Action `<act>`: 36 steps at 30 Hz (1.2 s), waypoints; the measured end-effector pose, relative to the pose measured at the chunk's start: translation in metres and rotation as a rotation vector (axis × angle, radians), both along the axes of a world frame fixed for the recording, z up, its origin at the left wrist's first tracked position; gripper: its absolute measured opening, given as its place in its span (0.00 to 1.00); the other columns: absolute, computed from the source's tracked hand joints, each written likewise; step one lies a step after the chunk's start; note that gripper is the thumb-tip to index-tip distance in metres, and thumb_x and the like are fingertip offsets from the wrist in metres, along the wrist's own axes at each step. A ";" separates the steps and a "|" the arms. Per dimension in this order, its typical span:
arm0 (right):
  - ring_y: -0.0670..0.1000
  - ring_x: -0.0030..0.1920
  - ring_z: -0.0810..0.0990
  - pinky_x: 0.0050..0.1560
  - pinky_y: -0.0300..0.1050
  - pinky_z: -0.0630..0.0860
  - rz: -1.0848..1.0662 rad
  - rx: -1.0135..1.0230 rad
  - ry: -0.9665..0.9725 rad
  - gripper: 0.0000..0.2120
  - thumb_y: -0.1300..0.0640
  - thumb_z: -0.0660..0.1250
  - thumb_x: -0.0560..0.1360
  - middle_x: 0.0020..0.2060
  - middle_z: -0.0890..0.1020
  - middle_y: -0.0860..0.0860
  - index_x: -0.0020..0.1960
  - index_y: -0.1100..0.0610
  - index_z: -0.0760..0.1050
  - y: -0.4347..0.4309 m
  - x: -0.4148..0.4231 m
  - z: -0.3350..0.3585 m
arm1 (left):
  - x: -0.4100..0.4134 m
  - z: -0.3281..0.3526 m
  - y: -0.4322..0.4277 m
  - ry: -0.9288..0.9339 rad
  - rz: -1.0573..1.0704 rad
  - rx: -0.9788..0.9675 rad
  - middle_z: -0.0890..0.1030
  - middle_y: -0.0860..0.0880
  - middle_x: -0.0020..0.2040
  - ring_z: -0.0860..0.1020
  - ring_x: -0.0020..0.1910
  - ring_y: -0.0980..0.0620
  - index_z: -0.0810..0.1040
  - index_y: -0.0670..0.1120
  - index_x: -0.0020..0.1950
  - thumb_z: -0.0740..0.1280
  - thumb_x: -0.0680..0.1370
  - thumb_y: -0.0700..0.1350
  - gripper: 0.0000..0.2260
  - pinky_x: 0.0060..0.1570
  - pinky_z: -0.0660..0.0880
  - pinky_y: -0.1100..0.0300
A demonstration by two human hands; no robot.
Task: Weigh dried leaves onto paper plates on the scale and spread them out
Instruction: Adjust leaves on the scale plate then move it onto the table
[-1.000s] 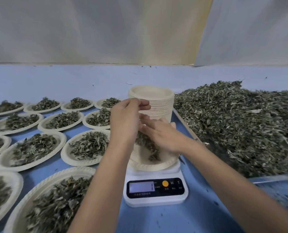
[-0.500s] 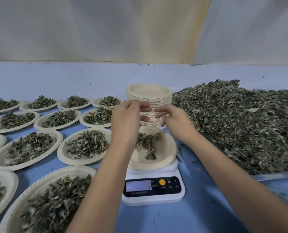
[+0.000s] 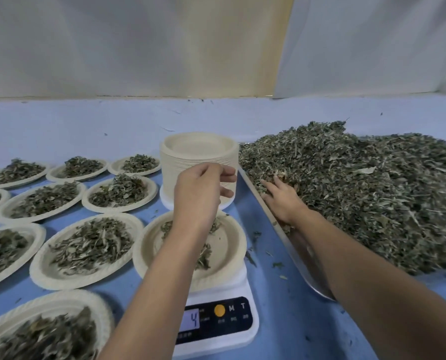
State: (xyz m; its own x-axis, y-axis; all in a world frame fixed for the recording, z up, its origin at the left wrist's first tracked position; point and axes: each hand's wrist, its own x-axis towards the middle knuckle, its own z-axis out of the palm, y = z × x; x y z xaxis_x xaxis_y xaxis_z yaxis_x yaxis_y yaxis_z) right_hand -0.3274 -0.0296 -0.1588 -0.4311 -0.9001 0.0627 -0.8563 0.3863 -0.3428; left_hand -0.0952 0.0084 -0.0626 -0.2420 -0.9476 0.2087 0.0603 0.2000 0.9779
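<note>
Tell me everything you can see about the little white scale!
The scale is a small white plastic-looking box, flat on the blue table. Its black front has a lit screen showing a 4, a round orange button and the letters M and T. A paper plate holding a few dried leaves rests on top. The left arm passes in front, hiding its left side.

– What's on the scale (image 3: 216,320)?
– A plate (image 3: 232,245) with a few leaves (image 3: 203,255). The display reads 4.
– And the hands?
– The left hand (image 3: 198,196) hovers over the plate, fingers curled. The right hand (image 3: 281,201) lies palm down at the edge of the pile (image 3: 359,190), fingertips among the leaves.
– Beside it?
– Filled plates (image 3: 86,248), on the left.
</note>
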 end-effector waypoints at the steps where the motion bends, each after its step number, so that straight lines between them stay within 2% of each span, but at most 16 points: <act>1: 0.60 0.76 0.49 0.74 0.57 0.53 0.010 0.009 0.001 0.24 0.47 0.50 0.83 0.78 0.46 0.52 0.77 0.44 0.51 -0.005 -0.002 -0.002 | -0.002 0.000 -0.003 -0.005 0.000 -0.005 0.84 0.52 0.37 0.76 0.26 0.57 0.81 0.46 0.39 0.60 0.77 0.41 0.12 0.25 0.68 0.71; 4: 0.62 0.76 0.48 0.74 0.61 0.53 0.073 0.036 0.025 0.23 0.47 0.47 0.83 0.78 0.45 0.50 0.77 0.40 0.49 -0.018 -0.005 -0.003 | -0.007 -0.003 -0.008 -0.015 -0.002 -0.013 0.84 0.52 0.37 0.76 0.26 0.57 0.81 0.47 0.38 0.60 0.77 0.41 0.12 0.26 0.68 0.70; 7: 0.61 0.76 0.50 0.73 0.60 0.56 0.154 0.123 0.110 0.23 0.50 0.46 0.83 0.78 0.51 0.51 0.77 0.45 0.50 -0.027 -0.006 -0.003 | -0.009 -0.007 -0.011 -0.033 -0.003 -0.010 0.84 0.52 0.37 0.76 0.27 0.57 0.81 0.47 0.38 0.60 0.77 0.42 0.12 0.28 0.69 0.68; 9: 0.62 0.73 0.57 0.71 0.57 0.59 0.159 0.137 0.142 0.22 0.52 0.47 0.83 0.75 0.57 0.55 0.77 0.50 0.57 -0.027 -0.007 -0.003 | -0.009 -0.008 -0.012 -0.040 0.001 -0.004 0.84 0.52 0.37 0.76 0.27 0.57 0.81 0.47 0.38 0.60 0.77 0.42 0.12 0.29 0.68 0.66; 12: 0.62 0.62 0.70 0.63 0.52 0.69 0.139 0.083 0.183 0.19 0.56 0.51 0.83 0.64 0.69 0.60 0.71 0.53 0.67 -0.021 -0.002 0.005 | -0.007 -0.008 -0.011 -0.040 0.007 -0.006 0.84 0.52 0.38 0.76 0.27 0.57 0.81 0.46 0.40 0.60 0.77 0.42 0.11 0.30 0.68 0.65; 18: 0.61 0.52 0.78 0.46 0.46 0.73 0.074 0.066 0.256 0.16 0.67 0.57 0.77 0.52 0.80 0.61 0.59 0.57 0.79 0.005 0.019 0.024 | 0.001 -0.007 0.003 -0.028 0.004 0.018 0.85 0.51 0.38 0.76 0.27 0.57 0.82 0.46 0.41 0.60 0.77 0.42 0.11 0.32 0.68 0.62; 23: 0.61 0.54 0.79 0.51 0.47 0.75 0.016 0.045 0.272 0.15 0.68 0.59 0.76 0.52 0.81 0.60 0.57 0.58 0.80 0.026 0.033 0.029 | 0.010 -0.007 0.021 -0.017 -0.012 0.044 0.84 0.51 0.37 0.76 0.26 0.57 0.81 0.45 0.39 0.59 0.77 0.41 0.12 0.27 0.68 0.67; 26: 0.59 0.54 0.79 0.52 0.45 0.76 -0.067 -0.058 0.136 0.16 0.66 0.59 0.78 0.54 0.81 0.59 0.59 0.55 0.81 0.036 0.034 0.029 | 0.016 -0.007 0.028 -0.017 -0.014 0.054 0.84 0.51 0.38 0.76 0.26 0.57 0.81 0.45 0.40 0.59 0.77 0.41 0.12 0.25 0.67 0.69; 28: 0.56 0.50 0.81 0.50 0.43 0.78 -0.153 -0.192 -0.015 0.14 0.65 0.61 0.78 0.53 0.83 0.57 0.57 0.55 0.82 0.041 0.032 0.031 | 0.021 -0.008 0.030 -0.028 -0.008 0.049 0.85 0.52 0.38 0.76 0.27 0.58 0.81 0.46 0.40 0.59 0.77 0.41 0.12 0.26 0.68 0.68; 30: 0.50 0.39 0.81 0.38 0.40 0.79 -0.237 -0.368 -0.236 0.11 0.64 0.64 0.78 0.51 0.84 0.55 0.55 0.56 0.83 0.045 0.031 0.035 | 0.026 -0.008 0.030 -0.029 -0.002 0.053 0.85 0.52 0.39 0.76 0.27 0.58 0.81 0.45 0.41 0.59 0.78 0.42 0.12 0.28 0.69 0.67; 32: 0.40 0.23 0.74 0.22 0.31 0.69 -0.304 -0.545 -0.482 0.09 0.64 0.67 0.76 0.48 0.84 0.53 0.54 0.57 0.83 0.050 0.033 0.040 | 0.031 -0.009 0.028 -0.006 0.005 0.075 0.85 0.51 0.39 0.76 0.26 0.58 0.82 0.44 0.42 0.59 0.78 0.41 0.12 0.28 0.70 0.67; 33: 0.38 0.19 0.72 0.19 0.29 0.66 -0.326 -0.619 -0.582 0.09 0.64 0.68 0.76 0.46 0.84 0.52 0.53 0.57 0.83 0.053 0.036 0.044 | 0.033 -0.010 0.026 0.009 0.012 0.091 0.85 0.50 0.39 0.76 0.27 0.58 0.82 0.44 0.42 0.59 0.78 0.41 0.12 0.29 0.70 0.66; 34: 0.36 0.20 0.73 0.19 0.29 0.67 -0.330 -0.683 -0.671 0.09 0.64 0.68 0.75 0.44 0.84 0.51 0.54 0.57 0.83 0.055 0.039 0.048 | 0.035 -0.010 0.025 0.023 0.024 0.110 0.85 0.50 0.39 0.77 0.27 0.58 0.82 0.44 0.42 0.59 0.78 0.41 0.12 0.29 0.70 0.66; 36: 0.33 0.34 0.76 0.31 0.32 0.77 -0.291 -0.768 -0.836 0.10 0.63 0.69 0.75 0.38 0.82 0.44 0.55 0.56 0.82 0.059 0.050 0.060 | 0.039 -0.012 0.022 0.057 0.056 0.153 0.85 0.50 0.39 0.77 0.30 0.57 0.82 0.44 0.42 0.59 0.78 0.41 0.12 0.31 0.70 0.65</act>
